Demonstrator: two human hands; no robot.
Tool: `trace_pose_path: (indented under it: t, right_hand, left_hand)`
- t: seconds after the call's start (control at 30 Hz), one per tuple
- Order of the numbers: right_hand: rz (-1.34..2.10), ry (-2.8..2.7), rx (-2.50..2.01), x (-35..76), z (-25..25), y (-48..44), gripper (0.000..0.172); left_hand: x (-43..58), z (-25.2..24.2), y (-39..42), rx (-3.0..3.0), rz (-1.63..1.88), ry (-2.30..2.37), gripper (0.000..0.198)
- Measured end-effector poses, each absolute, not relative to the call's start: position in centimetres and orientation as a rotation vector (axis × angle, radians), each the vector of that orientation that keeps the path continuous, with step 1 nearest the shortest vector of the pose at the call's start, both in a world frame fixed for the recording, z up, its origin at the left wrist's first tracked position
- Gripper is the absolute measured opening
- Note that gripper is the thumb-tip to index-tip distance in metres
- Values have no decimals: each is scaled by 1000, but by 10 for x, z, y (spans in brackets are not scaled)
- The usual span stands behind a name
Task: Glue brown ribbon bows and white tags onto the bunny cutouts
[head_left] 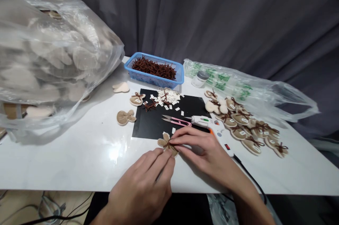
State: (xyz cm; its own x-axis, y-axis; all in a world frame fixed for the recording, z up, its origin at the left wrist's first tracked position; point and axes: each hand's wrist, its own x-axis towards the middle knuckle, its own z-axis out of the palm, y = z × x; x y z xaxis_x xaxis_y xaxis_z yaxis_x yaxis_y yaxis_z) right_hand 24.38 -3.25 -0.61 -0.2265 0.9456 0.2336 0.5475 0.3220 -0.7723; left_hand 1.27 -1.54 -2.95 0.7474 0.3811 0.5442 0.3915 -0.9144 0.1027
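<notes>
Near the middle of the white table (79,168), just beyond its near edge, a small tan rabbit-shaped piece (162,143) lies between the two hands, its ears pointing far and left. The right hand (201,149) comes in from the right with thumb and fingertips narrowed to a pinch on the brown bow (167,145) across the piece. The left hand (147,179), its fingers close together, seems to hold the near side, though its own fingers hide much of the contact. Just beyond is a black mat (150,128) carrying pink-handled snips (177,121) and a heap of small white labels (173,96), with a few brown bows among them. A white glue gun (202,121) lies right of the snips, its nozzle pointing left. Farther right, bow-tied rabbit pieces (242,131) are piled together, many with a label. On the left lie a tan piece with neither bow nor label (123,117) and, beyond it, one with both (136,99). At the far side stands a blue basket (152,81) of brown bows; a large clear bag (53,59) of pale shapes fills the far left.
</notes>
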Motion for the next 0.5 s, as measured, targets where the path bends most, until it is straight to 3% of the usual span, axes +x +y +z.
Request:
trace_pose_path:
  t: [0.27, 0.5]
  right_hand:
    - [770, -1765, -1376, 244, -12, -35, 20]
    - [729, -1763, -1345, 243, -12, -36, 18]
  left_hand:
    - [13, -29, -15, -2954, -889, -636, 40]
    - [10, -25, -16, -2961, -1077, -675, 37]
